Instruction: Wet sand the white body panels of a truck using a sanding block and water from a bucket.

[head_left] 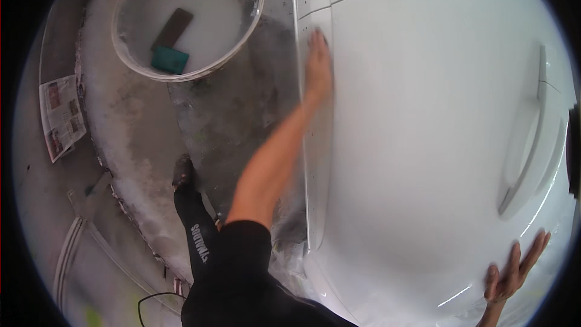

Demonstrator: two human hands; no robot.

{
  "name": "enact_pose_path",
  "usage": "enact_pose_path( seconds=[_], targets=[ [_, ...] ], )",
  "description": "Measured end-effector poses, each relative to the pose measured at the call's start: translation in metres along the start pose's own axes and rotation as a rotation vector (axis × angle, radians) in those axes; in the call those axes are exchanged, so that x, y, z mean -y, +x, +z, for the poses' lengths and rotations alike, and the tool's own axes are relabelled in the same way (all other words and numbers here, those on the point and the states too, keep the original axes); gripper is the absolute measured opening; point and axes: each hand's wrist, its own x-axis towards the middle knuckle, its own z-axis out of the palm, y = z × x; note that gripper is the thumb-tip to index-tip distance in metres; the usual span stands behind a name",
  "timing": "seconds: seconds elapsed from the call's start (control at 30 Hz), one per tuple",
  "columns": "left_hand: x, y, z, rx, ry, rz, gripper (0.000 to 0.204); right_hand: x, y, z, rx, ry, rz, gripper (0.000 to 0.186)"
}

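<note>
A white car door panel (411,115) fills the right side of the view, with a door handle (526,157) at its far right. My left hand (319,71) reaches forward and lies along the narrow lower strip (318,206) of the car body, fingers stretched and held together. Something dark peeks out around those fingertips; motion blur and the hand hide what it is. At the lower right, my right hand (511,275) rests on the white bodywork with its fingers spread and nothing in it.
A white bucket (121,54) of cloudy liquid stands at the upper left. In it are a dark brown block (173,27) and a green block (170,60). Newspaper (62,115) lies at the far left. A dark cable (145,300) curves near my leg (196,224) on the wet grey floor (224,121).
</note>
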Motion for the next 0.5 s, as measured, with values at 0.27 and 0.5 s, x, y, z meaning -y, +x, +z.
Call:
enact_pose_path(
  seconds=[0.27, 0.5],
  targets=[
    [0.018, -0.091, 0.005, 0.143, 0.144, 0.037, 0.055, -0.001, 0.005, -0.006, 0.040, -0.029, 0.008, 0.064],
    [0.019, 0.017, -0.027, 0.263, 0.267, 0.164, 0.058, 0.003, 0.004, -0.001, -0.005, 0.030, 0.023, 0.063]
  ],
)
